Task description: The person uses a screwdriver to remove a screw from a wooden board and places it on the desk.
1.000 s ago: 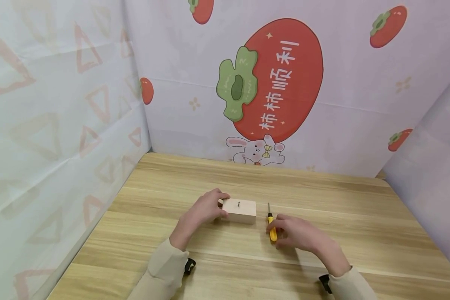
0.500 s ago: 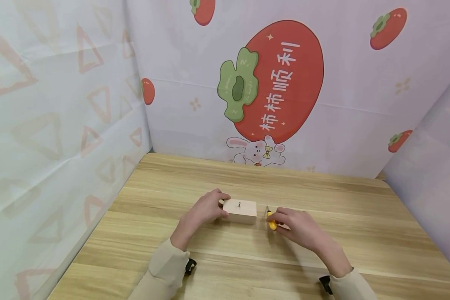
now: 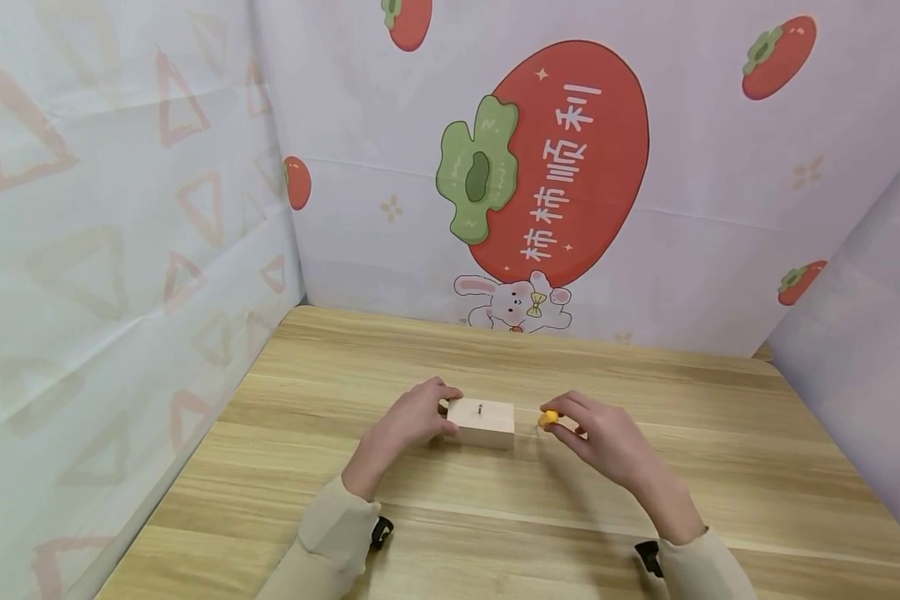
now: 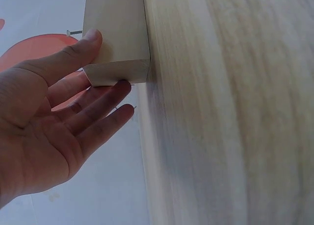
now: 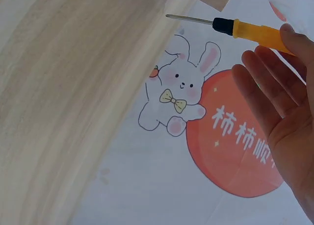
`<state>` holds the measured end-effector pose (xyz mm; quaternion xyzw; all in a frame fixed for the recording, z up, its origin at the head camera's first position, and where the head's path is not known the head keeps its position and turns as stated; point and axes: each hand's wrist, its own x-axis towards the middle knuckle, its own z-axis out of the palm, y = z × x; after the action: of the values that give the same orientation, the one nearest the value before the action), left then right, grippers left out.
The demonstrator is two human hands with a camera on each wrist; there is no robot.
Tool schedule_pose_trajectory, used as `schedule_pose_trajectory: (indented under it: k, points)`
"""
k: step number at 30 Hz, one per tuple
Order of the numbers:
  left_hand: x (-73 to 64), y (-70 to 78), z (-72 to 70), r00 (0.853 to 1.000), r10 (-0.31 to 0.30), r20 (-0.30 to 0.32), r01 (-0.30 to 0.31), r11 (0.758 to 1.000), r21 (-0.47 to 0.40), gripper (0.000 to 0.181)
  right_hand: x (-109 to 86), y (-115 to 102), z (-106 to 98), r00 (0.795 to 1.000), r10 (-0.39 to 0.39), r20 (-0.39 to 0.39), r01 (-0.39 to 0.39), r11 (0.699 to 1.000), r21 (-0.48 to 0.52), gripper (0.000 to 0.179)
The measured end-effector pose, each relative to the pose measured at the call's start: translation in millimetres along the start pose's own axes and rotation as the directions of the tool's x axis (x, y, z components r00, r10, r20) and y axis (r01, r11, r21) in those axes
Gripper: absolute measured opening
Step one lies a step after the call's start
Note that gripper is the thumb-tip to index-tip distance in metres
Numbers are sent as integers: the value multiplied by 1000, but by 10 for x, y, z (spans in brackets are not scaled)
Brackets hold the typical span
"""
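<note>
A pale wooden block (image 3: 482, 422) lies on the table, with a screw (image 3: 481, 409) standing up from its top; the screw (image 4: 74, 33) also shows in the left wrist view. My left hand (image 3: 412, 414) grips the block's left end, thumb on the near side and fingers at the far side and end. To the right of the block, my right hand (image 3: 603, 435) pinches the end of a screwdriver's yellow handle (image 3: 548, 418) between thumb and fingers. In the right wrist view the screwdriver (image 5: 257, 34) has a black collar and a thin metal shaft pointing down toward the tabletop.
The wood-grain table (image 3: 450, 533) stretches around both hands. Behind it hangs a printed cloth (image 3: 360, 250) with persimmons and a rabbit, and another patterned cloth (image 3: 135, 333) closes off the left side.
My right hand has picked the screwdriver up from the table, moved it away from me and tipped it from lying flat to tip-down. My left hand keeps its hold on the block.
</note>
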<state>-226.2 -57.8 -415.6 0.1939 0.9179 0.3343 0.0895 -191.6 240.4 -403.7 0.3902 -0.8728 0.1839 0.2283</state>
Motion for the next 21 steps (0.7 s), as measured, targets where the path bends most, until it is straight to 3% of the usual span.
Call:
schedule_pose_trajectory:
  k: [8, 16, 21]
  points:
    - [2, 3, 0, 1000, 5, 2, -5, 1000, 15, 58, 121, -83, -87, 996, 39, -76, -36, 998, 42, 28]
    - [4, 10, -16, 1000, -5, 5, 5, 1000, 3, 58, 302, -199, -156, 981, 36, -189, -24, 997, 68, 59]
    - [4, 6, -13, 1000, 4, 2, -4, 1000, 10, 58, 429, -271, -161, 972, -1, -237, 28, 994, 108, 62]
